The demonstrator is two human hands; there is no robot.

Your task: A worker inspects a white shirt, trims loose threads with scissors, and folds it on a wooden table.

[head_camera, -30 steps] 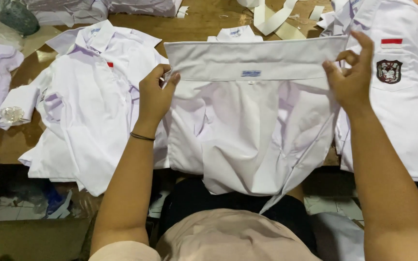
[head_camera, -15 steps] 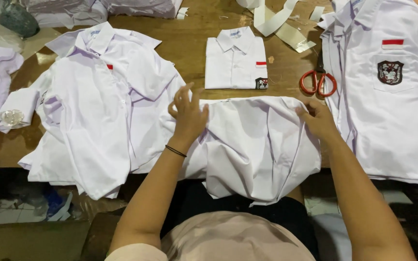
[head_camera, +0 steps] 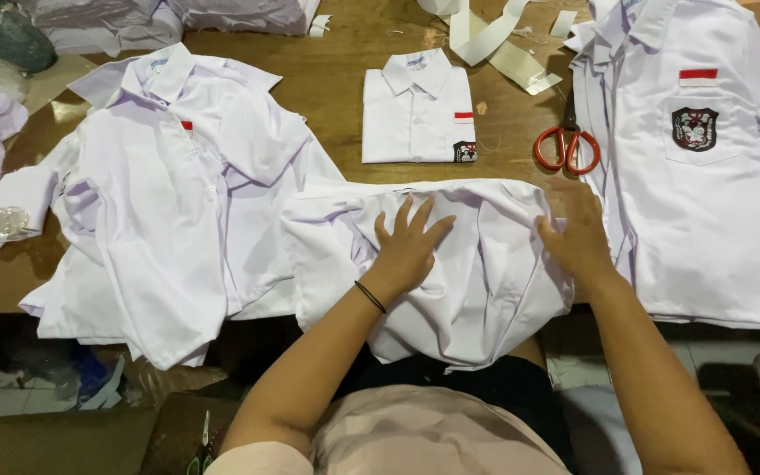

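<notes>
Right now both hands lie flat on a white shirt (head_camera: 477,273) spread face down at the near edge of the wooden table (head_camera: 345,62), its lower part hanging over that edge toward the person's lap. Left hand (head_camera: 408,246) rests with fingers splayed open on the middle of the cloth, palm down, gripping nothing — it presses rather than holds. Right hand (head_camera: 578,237) lies on the shirt's right side, fingers flat and loosely together, likewise pinching nothing. By the look of it this is the smoothing step of folding: the cloth is laid out but still rumpled, with no sides turned in yet. A next move would likely call for catching one side edge and folding it inward along a straight line, keeping the other palm down so the fabric does not slide off the edge. A small folded shirt (head_camera: 418,110) sits beyond toward the far edge, red-handled scissors (head_camera: 567,145) to its right, and loose shirts (head_camera: 169,202) at the left
</notes>
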